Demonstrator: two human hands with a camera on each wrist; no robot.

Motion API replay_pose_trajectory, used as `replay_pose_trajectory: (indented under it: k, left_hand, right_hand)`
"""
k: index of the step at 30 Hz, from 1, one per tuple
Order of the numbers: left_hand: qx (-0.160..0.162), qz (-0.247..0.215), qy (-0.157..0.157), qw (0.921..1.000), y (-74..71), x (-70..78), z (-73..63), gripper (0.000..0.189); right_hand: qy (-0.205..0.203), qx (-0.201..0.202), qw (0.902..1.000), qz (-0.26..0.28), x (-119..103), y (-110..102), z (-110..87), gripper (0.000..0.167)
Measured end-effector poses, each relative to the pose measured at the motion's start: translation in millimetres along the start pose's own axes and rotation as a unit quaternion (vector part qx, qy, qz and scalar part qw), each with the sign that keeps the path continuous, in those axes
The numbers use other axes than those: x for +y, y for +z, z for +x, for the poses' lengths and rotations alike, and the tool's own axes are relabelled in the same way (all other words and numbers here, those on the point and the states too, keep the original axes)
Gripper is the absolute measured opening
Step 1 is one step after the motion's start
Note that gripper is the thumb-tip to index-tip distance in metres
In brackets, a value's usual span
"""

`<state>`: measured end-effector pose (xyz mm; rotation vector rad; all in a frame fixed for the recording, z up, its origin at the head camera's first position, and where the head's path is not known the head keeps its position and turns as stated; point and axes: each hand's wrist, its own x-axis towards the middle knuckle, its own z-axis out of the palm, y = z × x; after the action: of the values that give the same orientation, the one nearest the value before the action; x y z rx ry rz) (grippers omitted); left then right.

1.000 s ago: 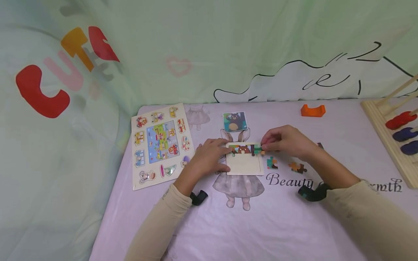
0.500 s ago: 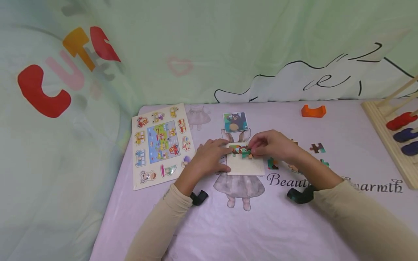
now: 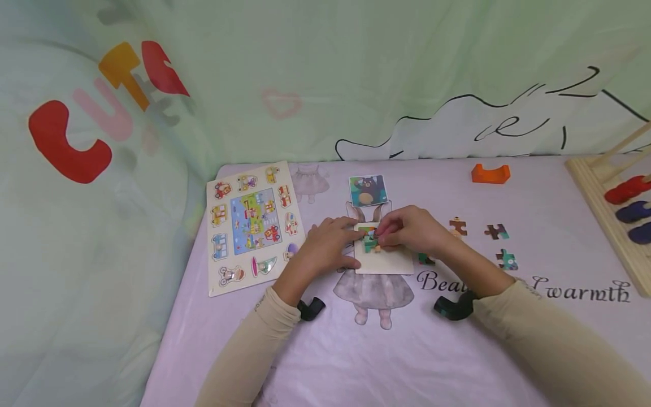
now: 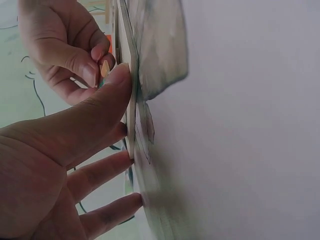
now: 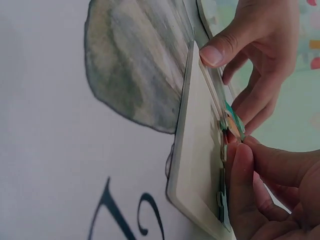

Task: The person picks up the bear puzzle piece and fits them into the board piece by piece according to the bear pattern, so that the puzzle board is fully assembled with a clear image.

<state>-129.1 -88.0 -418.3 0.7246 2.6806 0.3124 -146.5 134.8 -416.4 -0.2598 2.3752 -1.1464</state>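
A small wooden puzzle tray (image 3: 386,264) lies on the table, with part of a colourful picture showing along its top. My left hand (image 3: 325,246) rests at the tray's left side, thumb on its edge and fingers spread, fairly straight. Between thumb and fingers, my right hand (image 3: 407,230) pinches a green and orange jigsaw piece (image 3: 370,244), tilted over the tray's upper left. In the right wrist view this jigsaw piece (image 5: 234,120) is close over the tray's surface. The right hand hides the upper right of the tray.
Several loose jigsaw pieces (image 3: 458,226) lie to the right. Behind the tray is a bear picture card (image 3: 367,190). A vehicle peg puzzle board (image 3: 277,257) lies left. An orange block (image 3: 490,174) and a wooden bead frame (image 3: 600,220) are at the right.
My right hand has carried the jigsaw piece leftward across the tray, from its upper right corner to its upper left. The left hand has stayed at the tray's left side.
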Motion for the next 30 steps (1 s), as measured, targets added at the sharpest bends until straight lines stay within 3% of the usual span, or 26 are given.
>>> replay_pose_trajectory:
  k: [30]
  left_hand:
    - [-0.004, 0.009, -0.007, 0.9999, -1.7, 1.0, 0.1, 0.072]
  right_hand:
    - [0.032, 0.033, 0.9980, -0.044, -9.4, 11.7, 5.9, 0.017]
